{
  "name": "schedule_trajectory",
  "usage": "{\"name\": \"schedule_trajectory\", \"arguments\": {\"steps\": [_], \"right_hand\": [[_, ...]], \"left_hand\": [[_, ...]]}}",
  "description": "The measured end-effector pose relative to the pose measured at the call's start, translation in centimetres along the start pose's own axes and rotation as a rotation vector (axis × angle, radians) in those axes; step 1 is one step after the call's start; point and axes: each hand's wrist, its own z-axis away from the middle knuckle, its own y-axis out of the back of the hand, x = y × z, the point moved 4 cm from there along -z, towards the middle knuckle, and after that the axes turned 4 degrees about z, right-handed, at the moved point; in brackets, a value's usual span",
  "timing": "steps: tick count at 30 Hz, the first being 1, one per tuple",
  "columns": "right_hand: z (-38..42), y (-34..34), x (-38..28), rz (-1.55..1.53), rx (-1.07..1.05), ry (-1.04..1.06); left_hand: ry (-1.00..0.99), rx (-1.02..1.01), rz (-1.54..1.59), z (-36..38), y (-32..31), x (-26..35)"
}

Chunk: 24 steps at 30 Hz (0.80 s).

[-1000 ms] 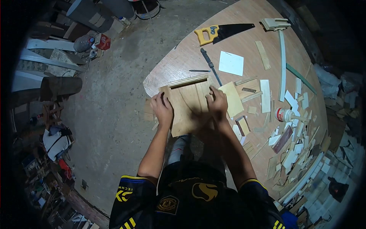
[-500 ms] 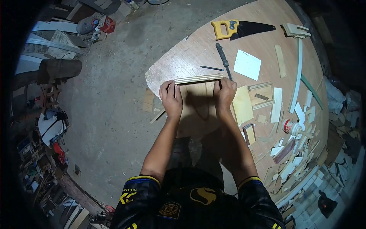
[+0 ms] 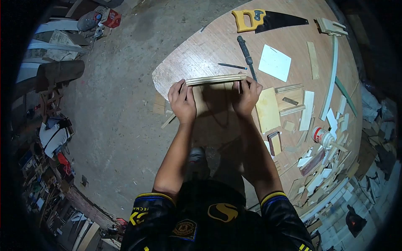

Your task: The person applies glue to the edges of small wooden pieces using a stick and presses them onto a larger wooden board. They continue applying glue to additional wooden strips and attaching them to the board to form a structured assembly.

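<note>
Between my hands is a wooden board (image 3: 215, 80), its pale layered edge facing up toward me and running nearly level. My left hand (image 3: 182, 102) grips its left end, fingers over the far side and thumb on the near side. At the opposite end my right hand (image 3: 248, 97) holds it the same way. Below that edge a light wooden surface shows, darkened by the shadow of my hands. A pencil (image 3: 232, 66) lies just beyond the board. Near my right hand is a dark-handled tool (image 3: 246, 52), with a yellowish wooden panel (image 3: 268, 109) to the right.
A yellow-handled saw (image 3: 284, 21) lies at the table's (image 3: 201, 46) far side. A white square sheet (image 3: 274, 62), a white and red container (image 3: 322, 136) and many wood offcuts (image 3: 313, 164) cover the right. Another person (image 3: 53, 138) is at the far left.
The board and both hands appear slightly higher and further left in view, as the camera view has shifted. My grip on the board stays the same.
</note>
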Motion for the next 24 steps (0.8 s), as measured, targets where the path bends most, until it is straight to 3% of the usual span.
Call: {"name": "schedule_trajectory", "arguments": {"steps": [24], "right_hand": [[0.34,-0.75,0.36,0.082,-0.028,0.007]], "left_hand": [[0.012,-0.024,0.027,0.15,0.1,-0.31]]}}
